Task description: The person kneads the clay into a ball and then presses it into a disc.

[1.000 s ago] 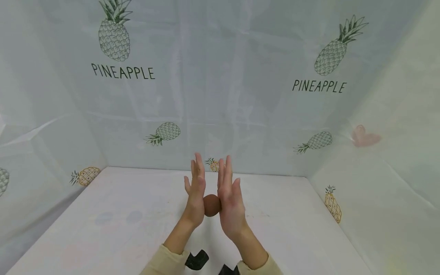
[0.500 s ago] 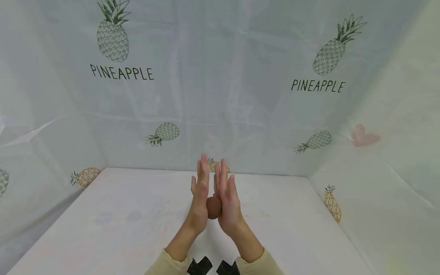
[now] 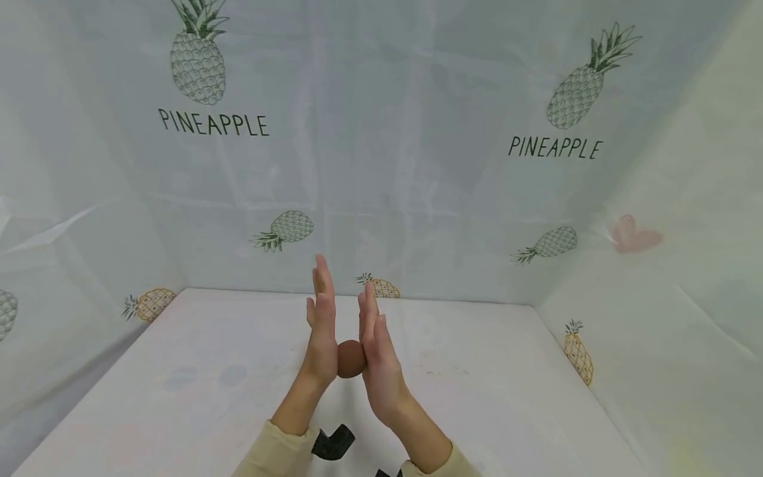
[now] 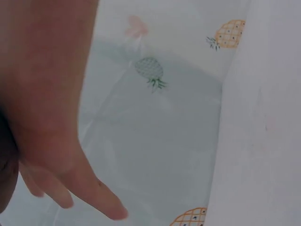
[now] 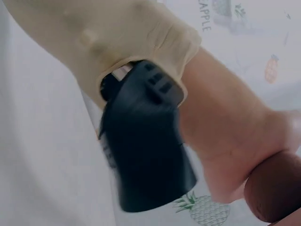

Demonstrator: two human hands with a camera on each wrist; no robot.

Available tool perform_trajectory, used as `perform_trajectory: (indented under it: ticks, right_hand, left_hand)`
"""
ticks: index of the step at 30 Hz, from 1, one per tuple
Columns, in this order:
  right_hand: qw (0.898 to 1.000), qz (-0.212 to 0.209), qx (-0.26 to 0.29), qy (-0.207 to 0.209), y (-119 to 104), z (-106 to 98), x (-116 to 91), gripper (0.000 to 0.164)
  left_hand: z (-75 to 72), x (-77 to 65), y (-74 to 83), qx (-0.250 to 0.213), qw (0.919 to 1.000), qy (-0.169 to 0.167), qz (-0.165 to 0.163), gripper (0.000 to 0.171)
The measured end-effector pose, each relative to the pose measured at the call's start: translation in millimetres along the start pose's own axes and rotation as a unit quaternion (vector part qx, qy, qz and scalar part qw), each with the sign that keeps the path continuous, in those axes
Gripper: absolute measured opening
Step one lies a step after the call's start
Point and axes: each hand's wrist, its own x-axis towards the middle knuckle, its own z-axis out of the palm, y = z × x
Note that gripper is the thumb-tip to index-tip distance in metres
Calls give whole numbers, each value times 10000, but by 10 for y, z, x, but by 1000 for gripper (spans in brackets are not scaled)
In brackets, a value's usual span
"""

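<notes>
Between my two palms sits a smooth brown ball [image 3: 351, 359], in the head view above the white table. My left hand [image 3: 322, 338] stands upright on the ball's left side, fingers straight, palm pressed to it. From the right, my right hand [image 3: 379, 368] presses its palm against the ball, its fingers also straight and pointing up and away. The right wrist view shows the ball [image 5: 275, 186] large against a palm at the lower right. Only a dark sliver of it appears at the left edge of the left wrist view, beside a hand with outstretched fingers.
Black wrist mounts [image 3: 333, 442] stick out from the beige sleeves [image 3: 279, 450]. The white table [image 3: 507, 397] spreads around the hands. Pale curtains [image 3: 381, 165] printed with pineapples enclose it at the back and both sides.
Both hands first shift slightly right and draw closer together, then move left with the ball between them. The palms slide against each other, the left fingertips now reaching higher than the right ones.
</notes>
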Motion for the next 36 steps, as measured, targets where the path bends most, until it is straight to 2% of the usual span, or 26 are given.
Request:
perform_trajectory:
  ticks: [8,14,24,32,36]
  right_hand:
    - [9980,-580,-253,-48,-63,31,-49,62]
    - [9947,-901,-477,150,-134,-18,-57,62]
    - [9951,-792,-208,561,-179,-272,16,62]
    - [9959,-654,-125,611,-129,-351,60,63]
    - [9960,-589,-57,676,-76,-357,78,63]
  left_hand:
    - [-13,14,-111,177,9996,38,-202,61]
    - [89,-16,-87,226,9991,-228,-288,62]
    - [382,-167,-32,268,9971,-717,-5,65]
    - [435,-201,-9,-268,9963,-780,-248,58]
    - [434,-211,52,-443,9956,-797,-210,59]
